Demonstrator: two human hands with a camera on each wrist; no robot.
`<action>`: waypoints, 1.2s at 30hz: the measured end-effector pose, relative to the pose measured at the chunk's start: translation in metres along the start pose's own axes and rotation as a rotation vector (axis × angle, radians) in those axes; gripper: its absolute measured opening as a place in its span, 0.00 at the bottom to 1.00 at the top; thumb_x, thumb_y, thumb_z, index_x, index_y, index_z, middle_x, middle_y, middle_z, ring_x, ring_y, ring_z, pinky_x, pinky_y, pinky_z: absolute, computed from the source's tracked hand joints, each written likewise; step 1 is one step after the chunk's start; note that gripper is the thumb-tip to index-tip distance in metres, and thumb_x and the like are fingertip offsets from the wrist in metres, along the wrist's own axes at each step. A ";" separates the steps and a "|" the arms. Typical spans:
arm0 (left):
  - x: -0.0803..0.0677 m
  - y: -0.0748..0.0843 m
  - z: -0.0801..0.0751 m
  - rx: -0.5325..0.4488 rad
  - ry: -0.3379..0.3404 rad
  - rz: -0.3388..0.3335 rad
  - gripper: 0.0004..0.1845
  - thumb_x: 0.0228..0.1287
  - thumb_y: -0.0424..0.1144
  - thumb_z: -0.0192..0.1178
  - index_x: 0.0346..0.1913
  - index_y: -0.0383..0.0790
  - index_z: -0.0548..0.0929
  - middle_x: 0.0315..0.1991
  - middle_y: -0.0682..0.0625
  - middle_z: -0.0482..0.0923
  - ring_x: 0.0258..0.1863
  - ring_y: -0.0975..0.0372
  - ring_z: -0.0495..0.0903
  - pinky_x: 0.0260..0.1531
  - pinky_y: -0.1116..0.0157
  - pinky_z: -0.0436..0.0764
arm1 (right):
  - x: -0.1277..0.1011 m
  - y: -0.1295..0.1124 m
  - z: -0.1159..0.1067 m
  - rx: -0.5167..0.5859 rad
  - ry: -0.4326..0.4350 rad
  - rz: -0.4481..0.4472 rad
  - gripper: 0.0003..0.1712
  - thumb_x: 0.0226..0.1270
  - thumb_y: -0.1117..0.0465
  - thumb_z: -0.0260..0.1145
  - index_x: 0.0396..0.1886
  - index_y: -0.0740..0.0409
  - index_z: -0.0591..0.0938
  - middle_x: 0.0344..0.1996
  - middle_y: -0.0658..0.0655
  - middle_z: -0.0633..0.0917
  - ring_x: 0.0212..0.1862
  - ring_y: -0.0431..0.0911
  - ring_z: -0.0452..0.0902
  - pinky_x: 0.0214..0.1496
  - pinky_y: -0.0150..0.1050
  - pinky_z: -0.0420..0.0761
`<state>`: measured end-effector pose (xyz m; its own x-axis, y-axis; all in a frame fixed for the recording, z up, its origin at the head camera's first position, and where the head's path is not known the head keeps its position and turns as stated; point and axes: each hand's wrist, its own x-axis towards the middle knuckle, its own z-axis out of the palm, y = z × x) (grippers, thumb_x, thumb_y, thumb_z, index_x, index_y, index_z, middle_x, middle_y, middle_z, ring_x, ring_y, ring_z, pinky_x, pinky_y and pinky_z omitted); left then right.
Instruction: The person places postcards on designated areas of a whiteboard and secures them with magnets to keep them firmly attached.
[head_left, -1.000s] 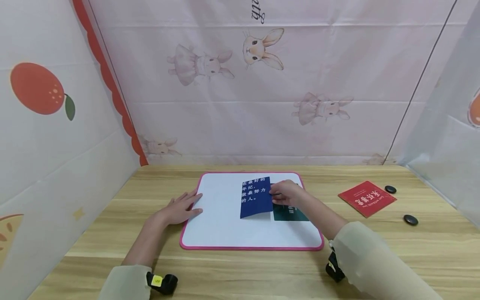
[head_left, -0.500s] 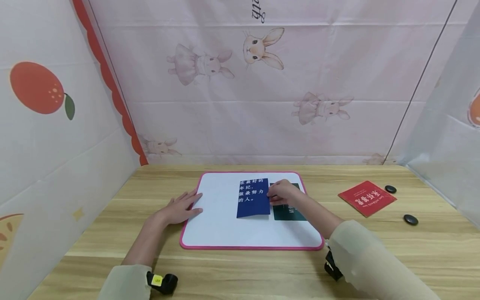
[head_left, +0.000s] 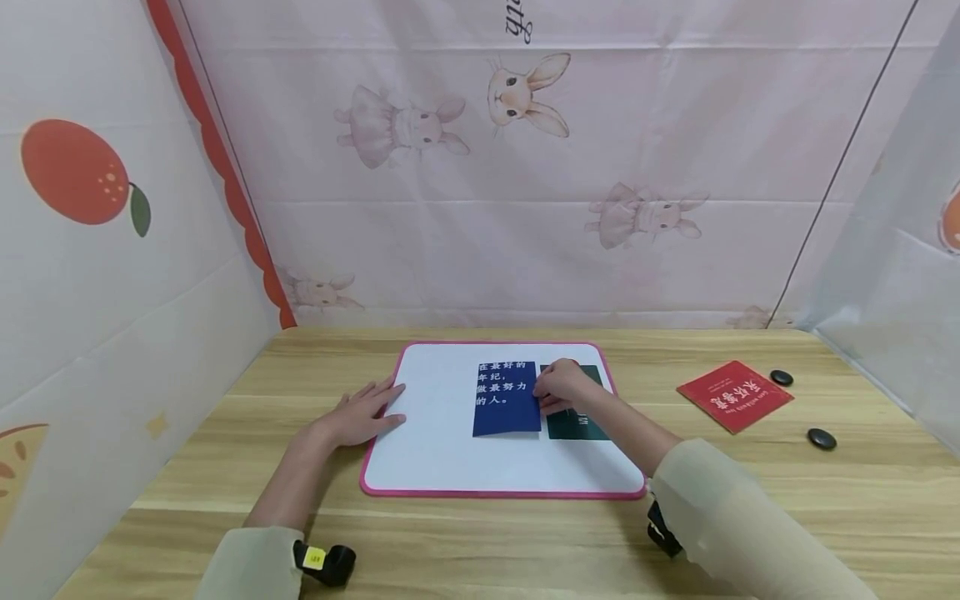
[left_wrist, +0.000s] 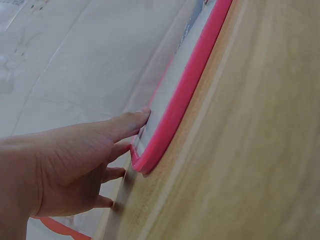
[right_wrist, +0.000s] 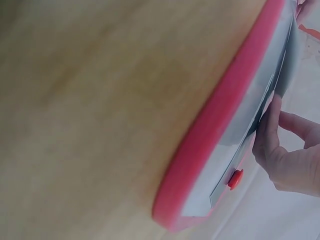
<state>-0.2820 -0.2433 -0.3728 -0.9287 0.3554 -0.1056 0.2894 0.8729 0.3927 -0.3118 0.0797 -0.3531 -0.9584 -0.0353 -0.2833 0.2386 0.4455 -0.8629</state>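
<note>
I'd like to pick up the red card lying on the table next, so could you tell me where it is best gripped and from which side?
The red card lies flat on the wooden table, turned like a diamond, with nothing on it. Its near corner points at the person and looks the easiest part to pinch. Come from the right-hand side; the two black discs lie beyond it, apart. Being flat, it may need sliding or a corner lifted first.
</note>
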 end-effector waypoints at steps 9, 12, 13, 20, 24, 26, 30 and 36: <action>0.001 -0.001 0.000 0.013 0.010 0.004 0.36 0.64 0.53 0.52 0.70 0.40 0.57 0.70 0.39 0.46 0.67 0.41 0.41 0.59 0.38 0.37 | 0.007 0.001 0.004 -0.057 0.016 -0.002 0.08 0.62 0.70 0.61 0.39 0.70 0.75 0.29 0.63 0.79 0.27 0.50 0.79 0.28 0.37 0.81; 0.001 -0.001 -0.001 0.014 0.009 0.002 0.36 0.64 0.53 0.52 0.70 0.40 0.57 0.71 0.40 0.46 0.68 0.42 0.41 0.59 0.38 0.37 | 0.008 0.000 0.005 -0.075 0.025 0.005 0.08 0.62 0.70 0.61 0.39 0.69 0.75 0.28 0.63 0.79 0.26 0.50 0.79 0.27 0.37 0.81; 0.001 -0.001 -0.001 0.015 0.007 0.001 0.36 0.64 0.53 0.52 0.70 0.40 0.57 0.71 0.40 0.45 0.68 0.42 0.40 0.59 0.39 0.37 | 0.008 0.000 0.006 -0.083 0.028 0.005 0.08 0.62 0.70 0.61 0.39 0.69 0.75 0.28 0.63 0.79 0.26 0.50 0.78 0.27 0.37 0.81; 0.001 -0.001 -0.001 0.016 0.006 0.004 0.36 0.64 0.53 0.52 0.70 0.40 0.57 0.71 0.39 0.46 0.67 0.42 0.41 0.59 0.38 0.37 | 0.007 -0.001 0.008 -0.127 0.042 0.014 0.07 0.62 0.69 0.60 0.38 0.68 0.74 0.25 0.62 0.78 0.23 0.48 0.76 0.25 0.36 0.81; 0.000 -0.001 -0.001 0.015 0.007 0.006 0.36 0.64 0.54 0.52 0.70 0.40 0.57 0.70 0.39 0.46 0.67 0.41 0.41 0.59 0.38 0.37 | 0.005 -0.002 0.009 -0.133 0.051 0.012 0.07 0.62 0.69 0.60 0.38 0.67 0.74 0.25 0.62 0.77 0.22 0.48 0.76 0.25 0.36 0.80; 0.000 0.000 -0.001 0.015 0.008 0.005 0.36 0.64 0.53 0.53 0.70 0.40 0.57 0.70 0.39 0.46 0.67 0.42 0.41 0.59 0.38 0.37 | 0.004 -0.002 0.009 -0.135 0.052 0.010 0.07 0.62 0.69 0.60 0.38 0.67 0.73 0.25 0.62 0.77 0.22 0.48 0.76 0.25 0.36 0.80; 0.000 0.000 -0.001 0.014 0.008 0.003 0.36 0.64 0.53 0.53 0.70 0.40 0.57 0.70 0.39 0.46 0.67 0.42 0.41 0.59 0.38 0.38 | 0.004 -0.003 0.009 -0.136 0.052 0.015 0.08 0.62 0.69 0.60 0.40 0.67 0.73 0.25 0.62 0.77 0.22 0.48 0.76 0.25 0.36 0.80; 0.000 -0.001 0.000 0.017 0.008 0.006 0.36 0.64 0.54 0.52 0.70 0.40 0.57 0.70 0.39 0.46 0.67 0.42 0.41 0.59 0.38 0.37 | 0.004 -0.003 0.009 -0.137 0.066 0.030 0.10 0.62 0.69 0.61 0.41 0.67 0.72 0.24 0.62 0.77 0.21 0.48 0.77 0.25 0.36 0.80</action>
<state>-0.2827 -0.2444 -0.3729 -0.9289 0.3578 -0.0960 0.2986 0.8765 0.3777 -0.3146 0.0699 -0.3557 -0.9605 0.0367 -0.2758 0.2478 0.5637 -0.7880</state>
